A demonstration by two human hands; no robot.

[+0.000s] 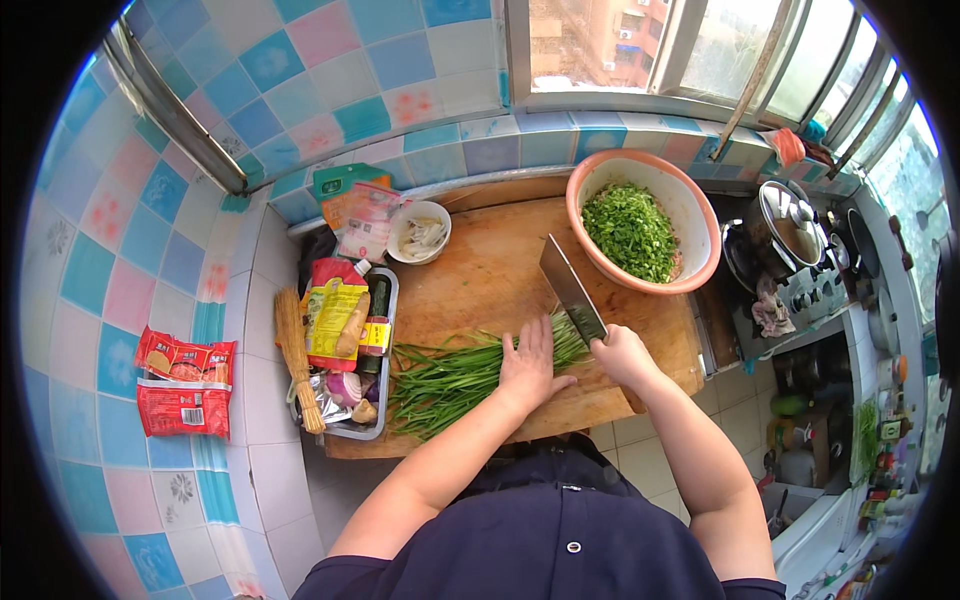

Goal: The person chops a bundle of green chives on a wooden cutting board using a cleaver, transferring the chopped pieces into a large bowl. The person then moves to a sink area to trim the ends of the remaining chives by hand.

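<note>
A bunch of long green chives (450, 378) lies across a large wooden cutting board (480, 280). My left hand (530, 365) presses flat on the chives near their right end. My right hand (618, 355) grips the handle of a broad cleaver (572, 290), whose blade stands on the board at the cut end of the chives. Behind the cleaver sits a pink bowl (690, 215) filled with chopped greens (630, 232).
A metal tray (385, 300) left of the board holds packets, a bottle and onions. A small white bowl (420, 235) stands at the back. Chopsticks (295, 355) lie beside the tray. A stove with a lidded pot (790, 225) stands to the right.
</note>
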